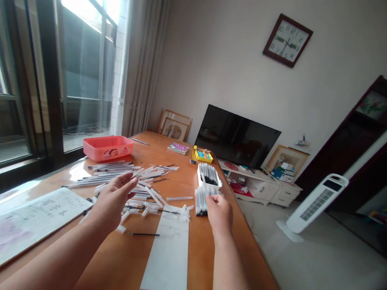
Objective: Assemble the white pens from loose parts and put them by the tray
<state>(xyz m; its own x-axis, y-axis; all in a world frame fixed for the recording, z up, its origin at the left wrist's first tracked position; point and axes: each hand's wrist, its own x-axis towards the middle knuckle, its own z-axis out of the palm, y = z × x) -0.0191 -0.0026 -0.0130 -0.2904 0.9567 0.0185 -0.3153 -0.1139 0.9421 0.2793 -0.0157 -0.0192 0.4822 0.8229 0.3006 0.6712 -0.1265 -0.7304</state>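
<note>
**A:** Where do your hands stand?

**B:** Your left hand is raised, fingers spread, over a loose heap of slim black-tipped brushes in clear sleeves. Your right hand curls over a bundle of the same brushes. I cannot tell whether it pinches any.

**A:** What could go wrong?

**B:** Round stems roll. A nudge could send that bundle toward the right edge of the wooden table. A caught wrist could tip the white tray and spill its packed brushes.

**A:** Anything you can read?

**B:** Only the numerals on the wall clock. The characters on the sheet are too faint, the yellow box too small, and no brand shows.
</note>
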